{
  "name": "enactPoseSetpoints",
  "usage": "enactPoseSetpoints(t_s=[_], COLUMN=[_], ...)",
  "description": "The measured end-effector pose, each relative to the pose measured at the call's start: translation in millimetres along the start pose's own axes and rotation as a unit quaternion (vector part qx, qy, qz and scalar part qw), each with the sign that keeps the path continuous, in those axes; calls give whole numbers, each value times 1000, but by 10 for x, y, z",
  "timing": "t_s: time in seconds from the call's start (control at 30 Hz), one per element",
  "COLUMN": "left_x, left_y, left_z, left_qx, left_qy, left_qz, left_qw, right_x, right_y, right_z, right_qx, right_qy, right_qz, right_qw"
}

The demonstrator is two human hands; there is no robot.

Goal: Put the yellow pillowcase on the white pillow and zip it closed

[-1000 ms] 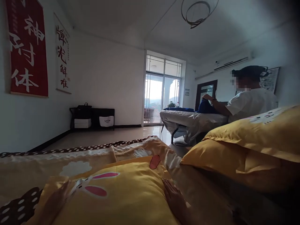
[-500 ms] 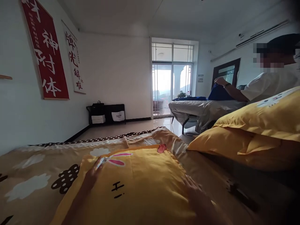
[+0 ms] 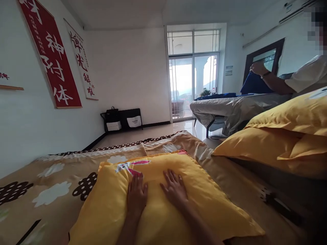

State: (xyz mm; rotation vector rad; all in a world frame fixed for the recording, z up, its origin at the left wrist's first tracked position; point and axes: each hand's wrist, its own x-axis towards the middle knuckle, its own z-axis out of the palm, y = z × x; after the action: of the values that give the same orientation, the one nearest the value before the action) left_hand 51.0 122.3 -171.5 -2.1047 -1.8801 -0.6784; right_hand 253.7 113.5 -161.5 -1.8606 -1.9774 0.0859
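A yellow pillow (image 3: 107, 204) with a rabbit print lies on a beige quilt (image 3: 51, 177) patterned with white and brown clouds. My left hand (image 3: 136, 195) rests flat on the middle of the pillow, fingers stretched out. My right hand (image 3: 173, 187) lies flat just to its right, fingers spread. Neither hand holds anything; both press on the pillow's top.
Two more yellow pillows (image 3: 278, 136) are stacked at the right. Beyond them another person (image 3: 301, 75) sits by a grey-covered bed (image 3: 230, 109), holding blue cloth (image 3: 255, 85). A red scroll (image 3: 51, 54) hangs on the left wall. A black rack (image 3: 122, 119) stands near the glass door.
My hands have moved from the pillow's left and right edges to its middle, side by side. The view has tilted down and the pillow lies flatter.
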Motion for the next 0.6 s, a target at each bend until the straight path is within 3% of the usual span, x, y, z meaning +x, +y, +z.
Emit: enactPoseSetpoints(t_s=[0.1, 0.23, 0.37, 0.47, 0.6], left_x=[21, 20, 34, 48, -14], left_y=[-1, 4, -57, -164, -478], left_z=[2, 72, 98, -14, -230], left_qx=[-6, -6, -1, 25, 95], left_qy=[8, 44, 44, 31, 37], left_qz=[3, 13, 24, 28, -7], left_qw=[1000, 999, 999, 999, 995], right_x=[-70, -437, -864, -1062, -1186], right_y=[394, 1137, 1808, 2044, 2116], right_z=[-85, -71, -51, -106, -173], right_qx=[-28, -89, -165, -224, -268], right_qy=[6, 0, 11, 14, 52], right_qz=[51, 115, 77, 23, -18], right_qw=[998, 989, 983, 974, 962])
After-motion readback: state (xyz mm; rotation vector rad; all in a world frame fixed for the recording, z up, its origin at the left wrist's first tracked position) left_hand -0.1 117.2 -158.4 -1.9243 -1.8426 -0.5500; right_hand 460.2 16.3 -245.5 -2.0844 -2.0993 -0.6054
